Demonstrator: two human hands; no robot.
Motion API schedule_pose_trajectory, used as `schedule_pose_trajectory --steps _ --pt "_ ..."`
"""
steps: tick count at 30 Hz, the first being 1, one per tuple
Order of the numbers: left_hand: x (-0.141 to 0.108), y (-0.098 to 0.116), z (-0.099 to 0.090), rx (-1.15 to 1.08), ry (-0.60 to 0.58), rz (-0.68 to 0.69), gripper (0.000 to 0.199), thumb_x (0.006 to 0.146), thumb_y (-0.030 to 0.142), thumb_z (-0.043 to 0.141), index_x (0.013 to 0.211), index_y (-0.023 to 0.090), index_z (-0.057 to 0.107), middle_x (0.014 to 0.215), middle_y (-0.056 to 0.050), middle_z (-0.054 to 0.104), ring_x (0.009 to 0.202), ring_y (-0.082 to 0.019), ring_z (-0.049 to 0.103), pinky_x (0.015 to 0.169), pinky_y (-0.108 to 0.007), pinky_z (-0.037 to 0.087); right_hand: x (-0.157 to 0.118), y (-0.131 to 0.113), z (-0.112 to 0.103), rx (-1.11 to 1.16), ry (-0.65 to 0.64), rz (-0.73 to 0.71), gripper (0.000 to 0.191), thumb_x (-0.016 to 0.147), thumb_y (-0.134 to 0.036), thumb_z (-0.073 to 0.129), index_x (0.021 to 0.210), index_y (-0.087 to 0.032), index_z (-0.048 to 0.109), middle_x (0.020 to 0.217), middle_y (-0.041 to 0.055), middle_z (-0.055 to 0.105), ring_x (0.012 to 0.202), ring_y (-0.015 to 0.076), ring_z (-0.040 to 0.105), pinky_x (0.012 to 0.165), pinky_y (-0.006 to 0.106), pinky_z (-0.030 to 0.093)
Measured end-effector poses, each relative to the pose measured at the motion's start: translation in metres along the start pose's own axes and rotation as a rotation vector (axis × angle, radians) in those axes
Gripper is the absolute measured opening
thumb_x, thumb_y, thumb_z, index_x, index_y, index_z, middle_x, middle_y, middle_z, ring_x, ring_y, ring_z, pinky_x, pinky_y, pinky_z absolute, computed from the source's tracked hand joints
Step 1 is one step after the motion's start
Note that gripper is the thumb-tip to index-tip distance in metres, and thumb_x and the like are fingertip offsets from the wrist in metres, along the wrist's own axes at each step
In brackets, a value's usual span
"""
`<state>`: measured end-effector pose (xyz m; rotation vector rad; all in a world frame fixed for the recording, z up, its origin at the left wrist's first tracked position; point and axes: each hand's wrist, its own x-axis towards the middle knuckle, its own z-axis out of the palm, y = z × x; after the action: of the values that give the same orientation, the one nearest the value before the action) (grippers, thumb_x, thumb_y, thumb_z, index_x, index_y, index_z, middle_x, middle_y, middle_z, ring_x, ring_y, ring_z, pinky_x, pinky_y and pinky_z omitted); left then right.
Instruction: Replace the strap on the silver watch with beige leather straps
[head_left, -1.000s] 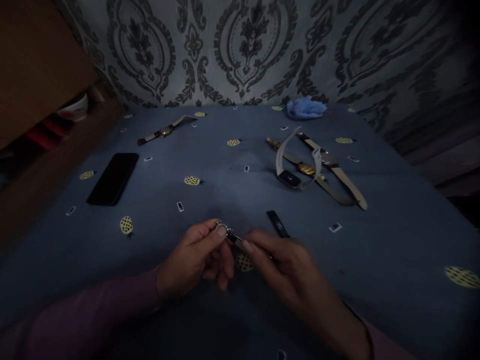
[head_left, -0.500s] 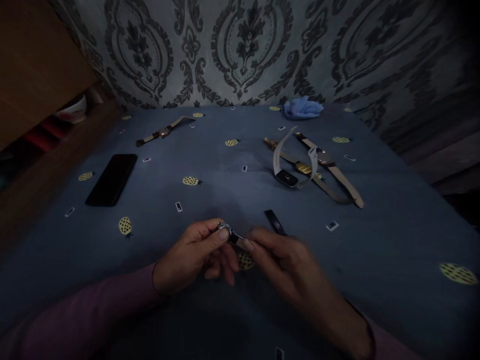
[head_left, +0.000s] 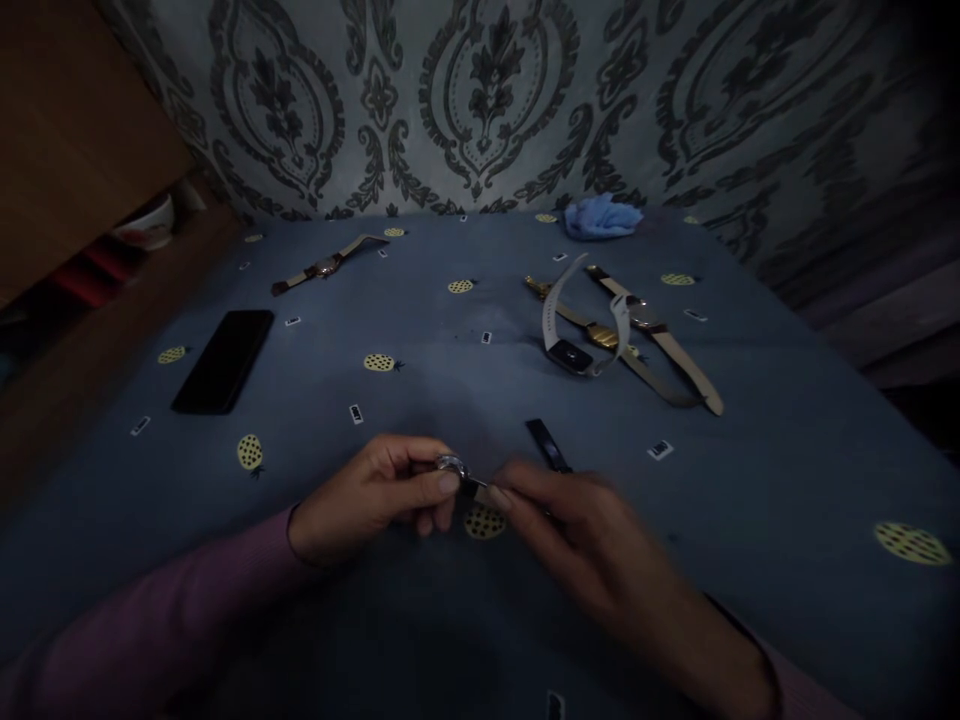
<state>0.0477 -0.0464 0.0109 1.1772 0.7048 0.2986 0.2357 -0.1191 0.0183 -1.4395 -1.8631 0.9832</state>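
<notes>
My left hand (head_left: 382, 490) pinches a wristwatch (head_left: 452, 466) with a round silver case between thumb and forefinger. A short dark-and-pale strap part (head_left: 471, 490) hangs from the case toward the right. My right hand (head_left: 577, 530) is closed, with thumb and forefinger pressed round a thin metal tool (head_left: 478, 483). The tip of this tool meets the watch's edge where the strap joins; most of it is hidden by the fingers. Just beyond my right knuckles lies a dark watch strap piece (head_left: 549, 445), its near end hidden by the hand.
A smartwatch with a white band (head_left: 571, 357), a gold watch (head_left: 602, 336) and a pale-strapped watch (head_left: 643, 313) lie together at right. Another watch (head_left: 327, 266) lies back left, above a black phone (head_left: 225, 362). A blue cloth (head_left: 602, 216) rests by the wall.
The lower fingers of my left hand have curled in under the watch. The watch is turned slightly, and the tool tip stays at its edge. The view has shifted a little.
</notes>
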Motion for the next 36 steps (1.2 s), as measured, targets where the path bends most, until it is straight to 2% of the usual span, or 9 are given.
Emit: schedule_pose_trajectory --steps 6,13,17,21,25,29,36 --pt "0.000 0.003 -0.001 0.103 -0.062 0.002 0.017 0.090 0.029 0.051 0.084 0.014 0.054 0.071 -0.003 0.062 0.058 -0.009 0.055 0.054 -0.021 0.034 0.002 0.003 0.001 -0.019 -0.041 -0.007 0.031 0.097 -0.026 0.039 0.071 -0.020 0.056 0.052 -0.0066 0.042 0.044 0.0082 0.040 0.047 0.023 0.031" --pt "0.001 -0.001 -0.003 0.159 -0.142 -0.014 0.016 0.094 0.029 0.044 0.091 0.015 0.049 0.073 -0.002 0.062 0.053 -0.010 0.060 0.047 -0.020 0.032 0.003 0.004 0.003 -0.024 -0.052 -0.001 0.036 0.097 -0.029 0.041 0.063 -0.019 0.048 0.051 -0.0071 0.040 0.043 0.0070 0.038 0.046 0.021 0.031" --pt "0.002 -0.002 -0.002 0.144 -0.160 -0.005 0.018 0.094 0.030 0.044 0.093 0.014 0.052 0.072 -0.002 0.061 0.053 -0.010 0.062 0.044 -0.019 0.029 0.003 0.005 0.002 -0.026 -0.067 -0.015 0.035 0.098 -0.027 0.039 0.066 -0.019 0.049 0.053 -0.0069 0.043 0.045 0.0067 0.043 0.048 0.021 0.031" --pt "0.001 -0.003 -0.002 0.150 -0.143 0.001 0.021 0.095 0.032 0.042 0.086 0.015 0.050 0.066 0.000 0.058 0.048 -0.008 0.059 0.042 -0.018 0.028 0.003 0.007 0.002 -0.041 -0.054 -0.023 0.034 0.098 -0.027 0.039 0.065 -0.019 0.046 0.052 -0.0070 0.039 0.044 0.0070 0.040 0.047 0.022 0.030" --pt "0.000 -0.007 0.000 0.141 -0.115 0.013 0.020 0.096 0.033 0.041 0.086 0.016 0.048 0.063 0.003 0.056 0.039 -0.004 0.050 0.040 -0.016 0.032 0.002 0.007 0.002 -0.043 -0.030 -0.004 0.034 0.097 -0.028 0.039 0.064 -0.020 0.043 0.053 -0.0068 0.036 0.045 0.0075 0.038 0.047 0.022 0.030" --pt "-0.001 -0.011 0.005 0.081 -0.045 0.032 0.021 0.094 0.035 0.044 0.087 0.016 0.049 0.061 0.005 0.053 0.035 -0.003 0.043 0.035 -0.015 0.030 0.002 0.006 0.000 -0.008 -0.044 0.034 0.034 0.096 -0.029 0.039 0.064 -0.020 0.043 0.053 -0.0064 0.036 0.045 0.0081 0.037 0.046 0.023 0.030" --pt "-0.001 -0.016 0.014 -0.055 0.047 0.059 0.024 0.093 0.038 0.049 0.085 0.015 0.049 0.059 0.005 0.052 0.035 -0.002 0.042 0.035 -0.013 0.030 0.005 0.004 -0.002 0.048 -0.068 0.065 0.034 0.095 -0.031 0.041 0.063 -0.019 0.045 0.053 -0.0062 0.034 0.046 0.0083 0.034 0.045 0.023 0.028"
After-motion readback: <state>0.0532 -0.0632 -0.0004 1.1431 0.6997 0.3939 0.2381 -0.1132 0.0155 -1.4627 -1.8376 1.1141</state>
